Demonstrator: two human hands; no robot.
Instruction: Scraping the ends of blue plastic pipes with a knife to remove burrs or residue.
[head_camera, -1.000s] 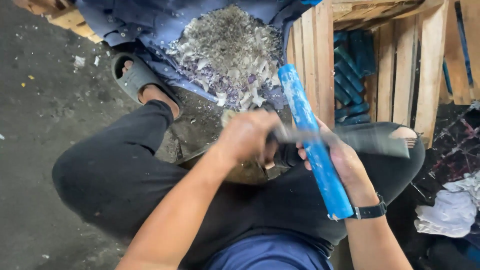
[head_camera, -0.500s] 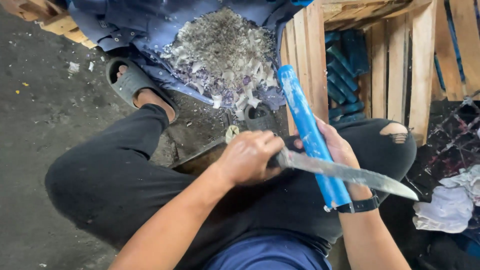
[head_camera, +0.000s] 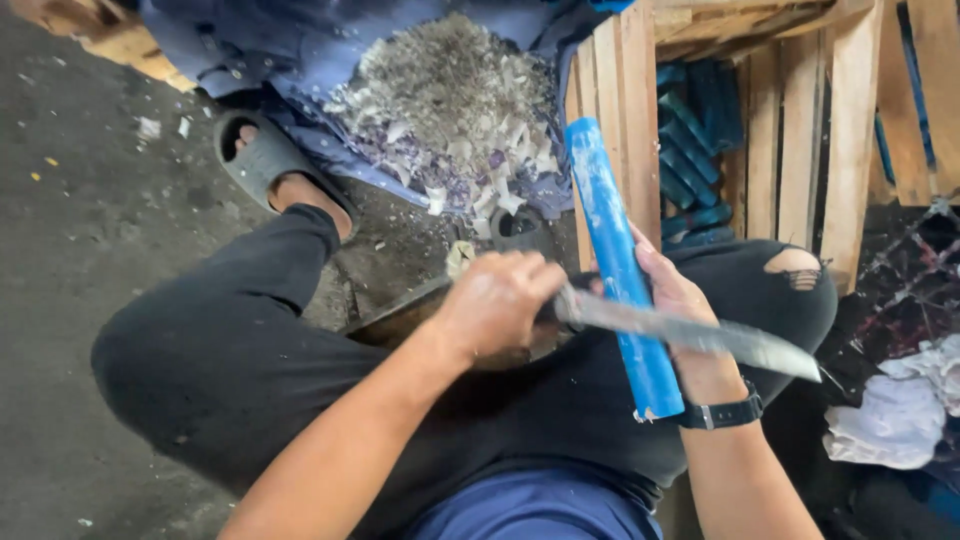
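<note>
My left hand (head_camera: 495, 300) grips the handle of a long knife (head_camera: 700, 338), its grey blade pointing right across my lap. The blade lies across a long blue stick (head_camera: 620, 260), which my right hand (head_camera: 675, 295) holds upright and slightly tilted; a black wristwatch (head_camera: 722, 412) is on that wrist. The stick's lower end rests near my right forearm and its top reaches toward the wooden crate (head_camera: 800, 120). My fingers hide the spot where blade and stick meet.
A pile of pale and purple shavings (head_camera: 450, 110) lies on blue cloth ahead. The slatted crate holds several more blue sticks (head_camera: 695, 150). My foot in a grey sandal (head_camera: 270, 165) rests on the dark concrete floor. White rags (head_camera: 900, 410) lie at right.
The knife blade, blurred a second ago, has swept down and right along the blue stick. The stick stays in my right hand.
</note>
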